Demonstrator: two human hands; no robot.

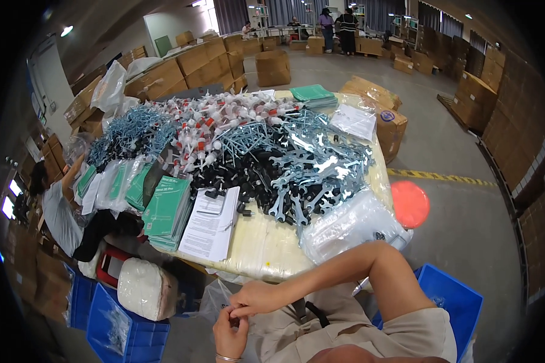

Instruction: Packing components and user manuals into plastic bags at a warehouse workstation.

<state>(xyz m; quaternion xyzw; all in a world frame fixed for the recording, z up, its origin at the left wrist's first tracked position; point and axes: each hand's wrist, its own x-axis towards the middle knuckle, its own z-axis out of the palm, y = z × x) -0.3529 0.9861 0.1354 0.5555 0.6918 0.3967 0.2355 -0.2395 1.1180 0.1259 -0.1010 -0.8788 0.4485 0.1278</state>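
My left hand (229, 336), with a band at the wrist, and my right hand (255, 300) meet in front of my lap, below the table's near edge. Their fingers are closed together on a clear plastic bag (214, 297), which hangs to the left of them. Fingers hide whatever is inside the bag's gripped part. Just beyond, on the table (266, 245), lie a stack of printed sheets (207, 233) and a pile of green booklets (166, 209). Open-end wrenches (321, 172) are heaped farther right, beside a stack of clear plastic bags (351, 227).
Black parts (242, 175), long screws (133, 130) and white-and-red pieces (206, 121) cover the table's far half. Blue bins (127, 327) stand low at left, another (451, 302) at right. A red stool (410, 204) is beside the table. A co-worker (63, 212) sits at left.
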